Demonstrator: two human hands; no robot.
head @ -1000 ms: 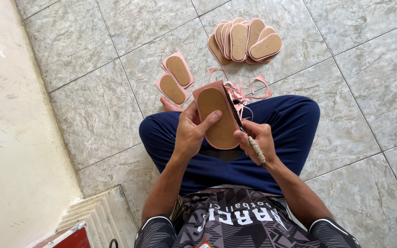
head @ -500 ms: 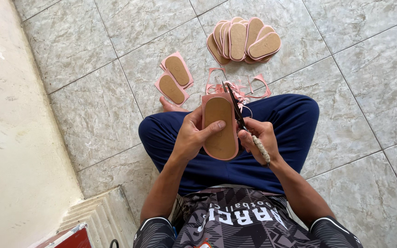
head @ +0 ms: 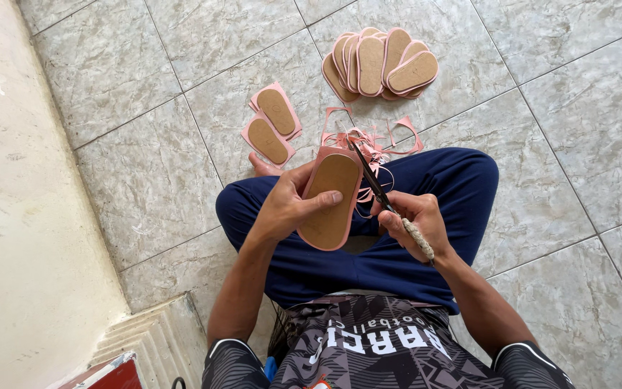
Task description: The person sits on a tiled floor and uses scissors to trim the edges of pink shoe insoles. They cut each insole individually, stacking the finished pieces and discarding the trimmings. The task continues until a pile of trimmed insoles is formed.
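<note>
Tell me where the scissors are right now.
In the head view, the scissors are in the right hand, right of centre, blades along the sole held by the left hand.

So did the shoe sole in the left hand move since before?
Yes. The sole turned flatter to face the camera and slid slightly toward the two soles on the floor.

Floor [head: 145, 86]: grey marbled tiles with dark grout lines. Upon it lay a fanned stack of trimmed soles [head: 383, 63], tan with pink edging, overlapping; well apart from these, two untrimmed soles [head: 271, 124] on squarish pink backing, side by side; between both groups, a tangle of thin pink offcut strips [head: 372, 140]. A seated person's crossed legs [head: 368, 238] rested there too.
</note>
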